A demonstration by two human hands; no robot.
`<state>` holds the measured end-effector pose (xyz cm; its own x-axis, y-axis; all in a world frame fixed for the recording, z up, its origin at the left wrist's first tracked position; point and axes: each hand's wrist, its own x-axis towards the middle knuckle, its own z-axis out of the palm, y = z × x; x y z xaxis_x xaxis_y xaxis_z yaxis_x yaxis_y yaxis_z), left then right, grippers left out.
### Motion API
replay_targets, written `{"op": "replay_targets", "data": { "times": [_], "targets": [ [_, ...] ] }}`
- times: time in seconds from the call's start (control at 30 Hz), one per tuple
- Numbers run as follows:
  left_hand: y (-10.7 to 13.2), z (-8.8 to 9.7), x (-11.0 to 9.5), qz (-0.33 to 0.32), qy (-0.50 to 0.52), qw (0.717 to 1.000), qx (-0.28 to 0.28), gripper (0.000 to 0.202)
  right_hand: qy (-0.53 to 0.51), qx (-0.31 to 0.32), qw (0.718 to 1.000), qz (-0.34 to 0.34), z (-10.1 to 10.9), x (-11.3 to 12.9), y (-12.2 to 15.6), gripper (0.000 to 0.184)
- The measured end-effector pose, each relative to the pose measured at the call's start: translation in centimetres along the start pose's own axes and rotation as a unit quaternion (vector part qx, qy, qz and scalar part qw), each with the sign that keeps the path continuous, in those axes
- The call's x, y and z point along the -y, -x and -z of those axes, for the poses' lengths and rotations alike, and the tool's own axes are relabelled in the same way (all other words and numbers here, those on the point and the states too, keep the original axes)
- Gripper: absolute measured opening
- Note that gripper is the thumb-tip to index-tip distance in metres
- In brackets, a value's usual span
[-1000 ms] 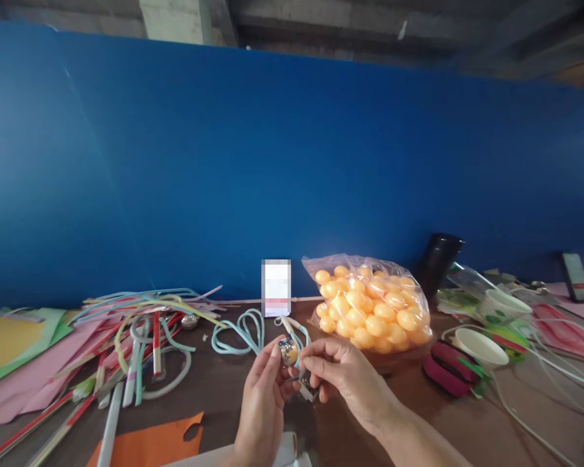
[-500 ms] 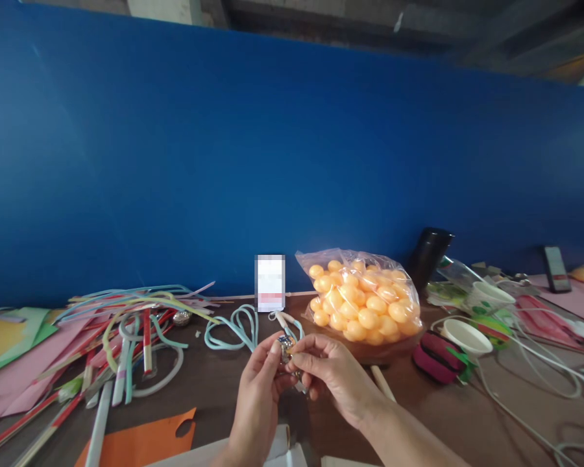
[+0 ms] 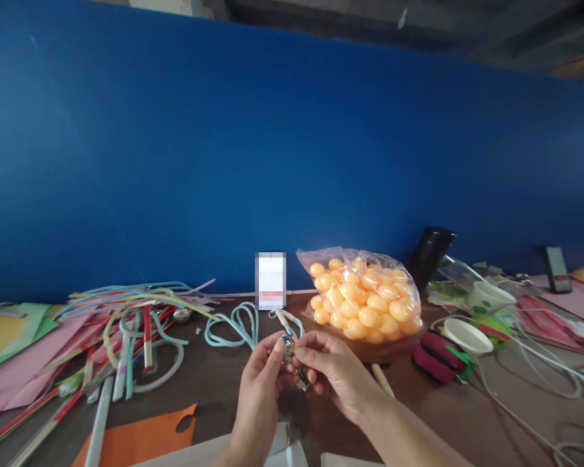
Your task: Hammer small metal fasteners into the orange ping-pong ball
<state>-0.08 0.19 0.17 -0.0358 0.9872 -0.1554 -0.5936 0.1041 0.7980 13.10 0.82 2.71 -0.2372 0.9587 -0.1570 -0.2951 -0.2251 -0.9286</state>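
My left hand (image 3: 260,389) and my right hand (image 3: 333,373) meet low in the middle of the view, both pinching a small shiny metal piece (image 3: 288,346) between their fingertips. A second small dark metal part (image 3: 302,375) hangs just under my right fingers. Behind the hands a light-blue cord (image 3: 233,327) lies looped on the brown table (image 3: 214,383). A clear bag of orange balls (image 3: 365,301) sits just beyond my right hand.
Coloured strips and tubes (image 3: 131,324) and paper sheets (image 3: 14,337) cover the left. An orange sheet (image 3: 141,441) lies front left. At right are a black cup (image 3: 431,256), white paper cups (image 3: 467,337), a red pouch (image 3: 438,360), white cables (image 3: 530,376) and a phone (image 3: 559,269). A blue wall (image 3: 292,168) backs the table.
My fingertips have closed in over the shiny piece, so less of it shows. The view has shifted slightly; the hands stay in the same place.
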Motion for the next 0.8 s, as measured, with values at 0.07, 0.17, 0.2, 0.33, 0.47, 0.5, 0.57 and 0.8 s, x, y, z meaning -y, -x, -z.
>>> {"op": "replay_targets", "data": {
  "times": [0.07, 0.17, 0.2, 0.33, 0.47, 0.5, 0.57, 0.8],
  "targets": [
    [0.04, 0.00, 0.01, -0.004, -0.001, 1.000, 0.000, 0.041, -0.002, -0.003, 1.000, -0.002, -0.04, 0.03, -0.02, 0.017],
    [0.14, -0.04, -0.03, -0.009, -0.006, 1.000, 0.002, 0.040, -0.005, -0.008, 1.000, -0.009, -0.07, 0.06, -0.02, 0.018],
    [0.15, -0.05, -0.04, -0.010, -0.007, 1.000, 0.001, 0.039, -0.006, -0.009, 1.000, -0.011, -0.07, 0.07, -0.03, 0.019],
    [0.11, -0.04, -0.02, -0.008, -0.006, 1.000, -0.002, 0.039, -0.010, -0.010, 1.000, -0.013, -0.07, 0.04, -0.09, 0.020],
    [0.15, -0.01, 0.00, -0.009, -0.005, 1.000, -0.001, 0.039, -0.015, -0.007, 1.000, -0.015, -0.09, -0.02, -0.09, 0.022],
    [0.18, -0.02, -0.01, -0.010, -0.004, 1.000, -0.002, 0.039, -0.017, -0.006, 1.000, -0.015, -0.10, -0.04, -0.07, 0.022],
    [0.23, -0.02, -0.03, -0.011, -0.005, 1.000, -0.003, 0.039, -0.021, -0.004, 1.000, -0.014, -0.11, -0.06, -0.02, 0.023],
    [0.18, 0.01, 0.01, -0.013, -0.006, 1.000, -0.002, 0.037, -0.027, 0.001, 1.000, -0.016, -0.05, -0.18, -0.05, 0.024]
  ]
}}
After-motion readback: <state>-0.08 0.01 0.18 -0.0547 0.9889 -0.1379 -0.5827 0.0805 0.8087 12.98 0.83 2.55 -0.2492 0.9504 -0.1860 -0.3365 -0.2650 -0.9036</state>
